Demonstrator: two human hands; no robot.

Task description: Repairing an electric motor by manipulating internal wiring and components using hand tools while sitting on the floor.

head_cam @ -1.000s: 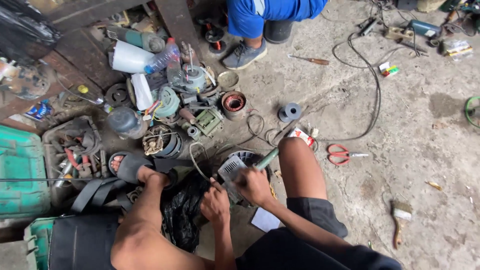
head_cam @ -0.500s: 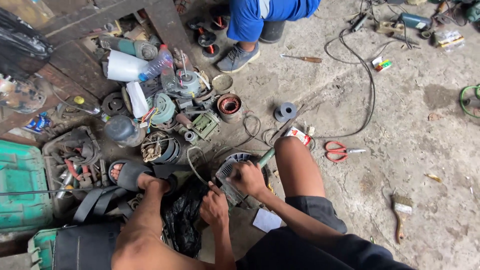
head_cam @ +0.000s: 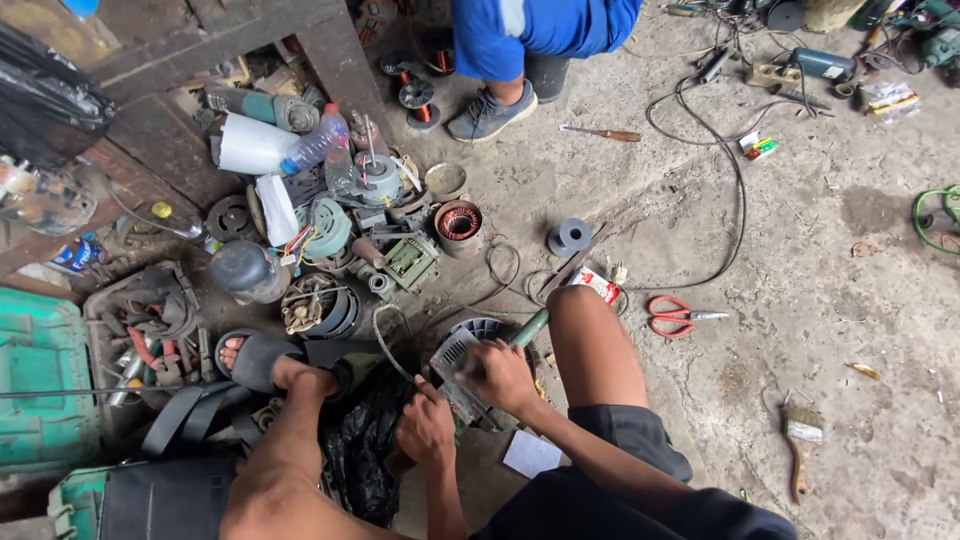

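- The left hand (head_cam: pixel 428 432) stays clenched on the near edge of the grey motor housing (head_cam: pixel 462 368) on the floor.
- The right hand (head_cam: pixel 503 375), grasping a green-handled screwdriver (head_cam: pixel 530 327), has slid onto the housing's top, bearing down harder.
- Red scissors (head_cam: pixel 678 316) lie untouched.

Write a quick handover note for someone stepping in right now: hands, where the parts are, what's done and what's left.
Right hand grips a green-handled tool, its tip hidden at the motor housing.
Left hand rests at the housing's near edge, on the black bag.
Housing sits on the floor between the knees.
Scissors lie to the right, brush further right, copper coil and spare parts ahead.
Done: housing in place, tool applied.
Left: cannot tell how far the work has gone; the contact point is hidden.
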